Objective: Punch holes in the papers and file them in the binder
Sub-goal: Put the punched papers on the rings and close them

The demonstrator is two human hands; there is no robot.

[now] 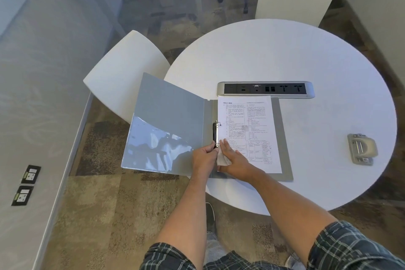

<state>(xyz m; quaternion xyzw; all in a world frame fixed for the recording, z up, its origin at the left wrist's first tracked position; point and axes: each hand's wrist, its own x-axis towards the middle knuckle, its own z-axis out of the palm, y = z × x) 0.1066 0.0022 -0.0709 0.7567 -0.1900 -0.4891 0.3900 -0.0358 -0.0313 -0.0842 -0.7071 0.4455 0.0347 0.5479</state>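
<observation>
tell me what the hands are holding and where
Right hand pinches the paper at its lower left corner; left hand grips the binder at the rings.

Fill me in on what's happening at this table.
A person is filing a printed sheet into an open grey binder on the round white table. The left hand is at the ring mechanism; the right hand lifts the sheet's near corner. The hole punch sits untouched to the right.

Lying open on round white table (306, 55), grey binder (171, 112), left cover overhanging table edge. Printed paper (252, 120) resting on binder's right half. Left hand (203, 158) and right hand (234, 160) working at binder's lower ring (217, 143). Hole punch (361, 149) sitting well right of binder.
</observation>
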